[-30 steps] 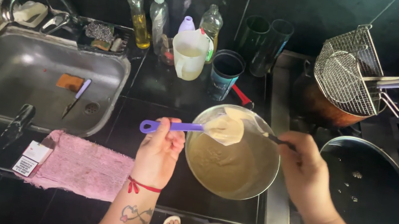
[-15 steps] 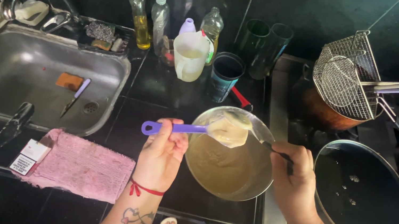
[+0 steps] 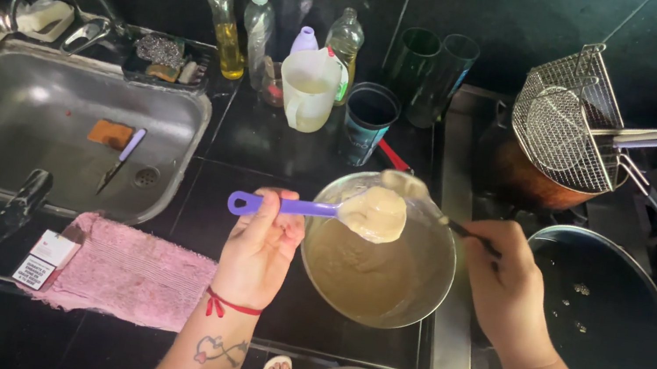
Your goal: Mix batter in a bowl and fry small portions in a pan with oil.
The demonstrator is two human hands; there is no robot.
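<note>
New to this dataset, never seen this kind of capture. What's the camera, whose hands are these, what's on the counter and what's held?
There is no robot here. A person wears one camera on the head, looking down at their own two bare hands over a dark kitchen counter.

The left hand holds a purple-handled spoon heaped with pale batter, above a metal mixing bowl of the same batter. The right hand holds a thin dark-handled utensil whose end meets the loaded spoon; what kind it is, I cannot tell.

To the left are a steel sink with a sponge and knife in it, and a pink cloth. Behind the bowl stand bottles, a white jug and a dark cup. To the right sit a black frying pan and a pot with a wire frying basket.
</note>
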